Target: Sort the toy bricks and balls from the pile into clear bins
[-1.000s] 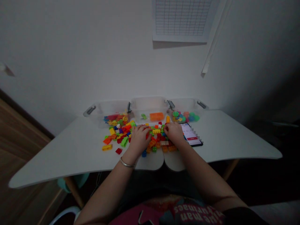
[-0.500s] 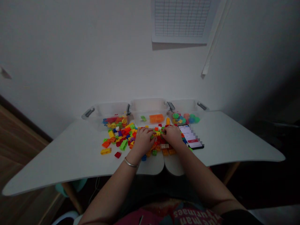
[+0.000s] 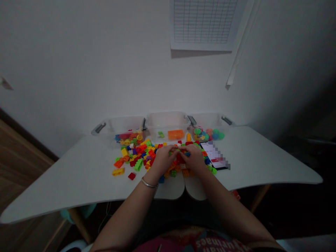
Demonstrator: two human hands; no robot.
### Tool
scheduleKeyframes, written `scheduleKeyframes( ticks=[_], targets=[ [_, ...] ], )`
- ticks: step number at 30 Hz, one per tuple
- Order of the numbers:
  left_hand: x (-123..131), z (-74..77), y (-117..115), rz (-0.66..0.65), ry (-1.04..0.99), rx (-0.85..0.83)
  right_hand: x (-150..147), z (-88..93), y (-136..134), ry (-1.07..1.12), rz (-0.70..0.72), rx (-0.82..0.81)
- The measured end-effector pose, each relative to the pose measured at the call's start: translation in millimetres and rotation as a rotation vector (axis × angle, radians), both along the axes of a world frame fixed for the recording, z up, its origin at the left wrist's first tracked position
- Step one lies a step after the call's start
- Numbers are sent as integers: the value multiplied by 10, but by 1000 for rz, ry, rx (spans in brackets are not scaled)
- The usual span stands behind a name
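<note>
Toward front edge of table [image 3: 78,182], toy bricks [image 3: 138,164] heaped mid-span; left hand [image 3: 165,159], right hand [image 3: 193,157] over them, 2 sets of fingers half-curled, tips close, can't tell what's held. Careless sweep could knock bricks off front edge.

Plastic building blocks [image 3: 141,151] in red, orange, yellow, green, blue and white were spread in a loose, mixed heap on the table [image 3: 86,175]. A yellow block [image 3: 118,172] and a red block [image 3: 132,176] were set apart at the near left edge. A green block [image 3: 138,164] was angled nearby. A blue block [image 3: 187,154] was positioned at the right hand [image 3: 195,158]; its grip could not be determined
</note>
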State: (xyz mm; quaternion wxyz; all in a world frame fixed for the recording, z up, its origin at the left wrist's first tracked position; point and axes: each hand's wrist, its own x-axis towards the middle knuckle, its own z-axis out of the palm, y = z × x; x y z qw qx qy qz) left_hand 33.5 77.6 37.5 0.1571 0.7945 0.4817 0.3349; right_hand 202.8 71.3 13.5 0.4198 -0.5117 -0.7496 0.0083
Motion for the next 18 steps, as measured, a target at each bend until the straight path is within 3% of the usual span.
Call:
scheduleKeyframes(
  ticks=[5, 10, 14, 18],
  targets=[
    [21, 37, 21, 10, -73, -47, -22, -11, -52, -58, -31, 46],
    [-231, 110, 154, 106, -177, 40, 25, -39, -41, -185, -181, -26],
    [-635, 260, 369, 296, -240, 224, 19, -61, -20, -227, -218, -78],
    [-1073, 463, 611, 630, -266, 371, 6, -68, -1, -230, -225, -93]
  ],
)
